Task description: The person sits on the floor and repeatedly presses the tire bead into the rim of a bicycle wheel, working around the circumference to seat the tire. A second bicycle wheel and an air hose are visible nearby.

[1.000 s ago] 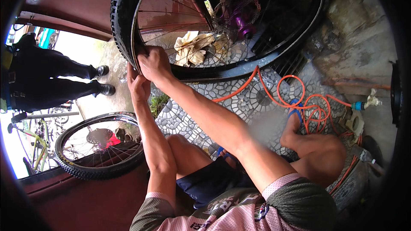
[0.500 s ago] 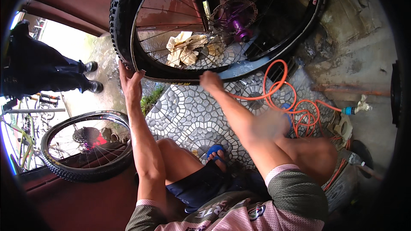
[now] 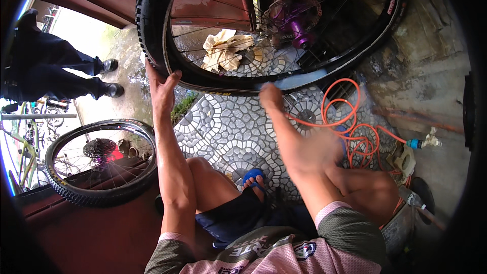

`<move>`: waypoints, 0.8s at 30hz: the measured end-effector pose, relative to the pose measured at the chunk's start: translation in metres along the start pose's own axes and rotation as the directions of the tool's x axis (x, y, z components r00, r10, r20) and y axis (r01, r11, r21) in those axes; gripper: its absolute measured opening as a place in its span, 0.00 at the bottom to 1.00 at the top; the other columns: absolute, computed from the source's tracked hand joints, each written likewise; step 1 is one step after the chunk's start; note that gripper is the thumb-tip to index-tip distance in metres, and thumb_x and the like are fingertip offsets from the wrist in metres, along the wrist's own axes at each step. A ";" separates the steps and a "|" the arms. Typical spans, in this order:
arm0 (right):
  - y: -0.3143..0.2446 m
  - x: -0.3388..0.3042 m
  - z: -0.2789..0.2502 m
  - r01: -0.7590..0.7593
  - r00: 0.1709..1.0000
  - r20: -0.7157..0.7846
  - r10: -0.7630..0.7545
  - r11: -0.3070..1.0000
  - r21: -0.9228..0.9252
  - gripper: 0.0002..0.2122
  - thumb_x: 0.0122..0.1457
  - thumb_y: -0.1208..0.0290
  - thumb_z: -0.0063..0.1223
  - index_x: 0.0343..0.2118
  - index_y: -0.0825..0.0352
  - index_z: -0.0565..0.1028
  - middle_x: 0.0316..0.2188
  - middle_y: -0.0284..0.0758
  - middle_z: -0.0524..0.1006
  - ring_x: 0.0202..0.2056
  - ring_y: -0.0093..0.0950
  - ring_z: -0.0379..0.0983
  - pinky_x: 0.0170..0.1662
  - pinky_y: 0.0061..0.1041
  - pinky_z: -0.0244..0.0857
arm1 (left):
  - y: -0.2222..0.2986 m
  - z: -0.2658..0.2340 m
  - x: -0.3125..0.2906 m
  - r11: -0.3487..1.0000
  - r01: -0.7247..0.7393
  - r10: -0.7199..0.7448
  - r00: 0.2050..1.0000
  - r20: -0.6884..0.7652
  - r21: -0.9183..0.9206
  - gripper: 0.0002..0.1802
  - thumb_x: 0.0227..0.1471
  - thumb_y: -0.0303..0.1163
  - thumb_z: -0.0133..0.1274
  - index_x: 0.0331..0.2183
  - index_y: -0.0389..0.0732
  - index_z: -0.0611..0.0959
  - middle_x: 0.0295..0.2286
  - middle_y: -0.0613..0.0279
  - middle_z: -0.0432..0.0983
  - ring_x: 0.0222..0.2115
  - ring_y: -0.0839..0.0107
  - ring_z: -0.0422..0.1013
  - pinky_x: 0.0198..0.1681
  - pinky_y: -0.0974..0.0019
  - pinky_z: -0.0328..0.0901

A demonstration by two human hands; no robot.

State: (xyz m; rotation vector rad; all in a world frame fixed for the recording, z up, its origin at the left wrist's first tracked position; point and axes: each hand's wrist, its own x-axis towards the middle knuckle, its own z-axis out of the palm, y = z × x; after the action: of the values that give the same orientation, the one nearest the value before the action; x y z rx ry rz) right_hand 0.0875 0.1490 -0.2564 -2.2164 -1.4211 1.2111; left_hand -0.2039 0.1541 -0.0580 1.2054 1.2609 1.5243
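Two bare hands are at a big black bike wheel with a knobby rubber tyre (image 3: pixel 152 25), which is at the top of the view, in front of the person. The left hand (image 3: pixel 163 89) is bent around the low left part of the tyre. It is partly open, with its fingers going behind the tyre and its thumb on the near side, so it has hold of the wheel there. The right hand (image 3: pixel 271 97) is curled up small at the bottom edge of the tyre. Its fingertips are hidden, so I can't tell if it grips anything.

In the middle of the wheel is a shiny purple metal hub (image 3: pixel 300 33) with a round disc full of holes (image 3: pixel 271 15). A crumpled tan cloth (image 3: pixel 227 49) shows through the thin spokes. Below is a floor of grey and white stones (image 3: pixel 218 122). A bright orange hose (image 3: pixel 346 80) makes loops on the right and ends at a blue plastic joint (image 3: pixel 415 144).

On the left is another black bike wheel with a dark gear stack (image 3: pixel 99 148). Above it are somebody else's legs in dark trousers (image 3: pixel 66 58). One blue sandal (image 3: pixel 252 175) is on the person's foot.
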 end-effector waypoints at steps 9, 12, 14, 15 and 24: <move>-0.051 -0.025 0.048 0.287 0.958 -0.019 -0.288 0.945 0.158 0.14 0.65 0.59 0.50 0.34 0.65 0.80 0.34 0.49 0.83 0.40 0.52 0.81 0.43 0.49 0.74 | 0.018 0.038 0.001 0.949 0.004 0.027 0.995 -0.093 0.315 0.50 0.48 0.30 0.72 0.63 0.32 0.59 0.47 0.53 0.75 0.45 0.66 0.74 0.53 0.66 0.68; 0.007 -0.004 0.018 -0.004 0.997 -0.081 0.008 0.999 0.053 0.13 0.67 0.60 0.46 0.39 0.64 0.79 0.36 0.51 0.83 0.42 0.52 0.80 0.45 0.49 0.74 | 0.023 0.030 0.001 0.923 -0.011 0.066 0.989 -0.131 0.384 0.44 0.49 0.29 0.70 0.61 0.33 0.62 0.43 0.56 0.77 0.40 0.68 0.75 0.48 0.65 0.70; 0.028 0.007 0.013 0.087 0.969 -0.231 -0.091 0.996 -0.027 0.16 0.68 0.61 0.42 0.36 0.68 0.79 0.36 0.51 0.82 0.41 0.54 0.79 0.46 0.51 0.72 | 0.017 0.029 0.000 0.899 0.016 0.056 0.987 -0.151 0.438 0.43 0.48 0.29 0.68 0.61 0.33 0.63 0.41 0.57 0.77 0.39 0.68 0.75 0.46 0.65 0.71; 0.027 0.010 0.023 0.070 0.959 -0.275 -0.060 0.997 0.027 0.17 0.68 0.61 0.42 0.36 0.68 0.80 0.37 0.51 0.82 0.41 0.54 0.79 0.46 0.51 0.72 | 0.016 0.030 0.002 0.878 0.038 0.042 0.987 -0.156 0.477 0.44 0.48 0.29 0.67 0.61 0.33 0.63 0.41 0.56 0.78 0.38 0.68 0.75 0.46 0.65 0.71; -0.052 -0.027 0.112 0.118 0.991 -0.010 -0.136 0.815 0.568 0.16 0.67 0.59 0.51 0.52 0.60 0.80 0.32 0.44 0.84 0.32 0.39 0.83 0.38 0.37 0.74 | 0.013 0.027 0.004 0.792 0.109 0.020 0.979 -0.204 0.601 0.55 0.45 0.35 0.63 0.68 0.33 0.53 0.39 0.51 0.79 0.37 0.64 0.76 0.45 0.65 0.70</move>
State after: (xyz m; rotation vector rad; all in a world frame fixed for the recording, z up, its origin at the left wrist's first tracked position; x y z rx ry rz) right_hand -0.0345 0.1278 -0.2818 -1.6695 -1.0126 1.3994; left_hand -0.1787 0.1609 -0.0429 1.4218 2.0105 1.2521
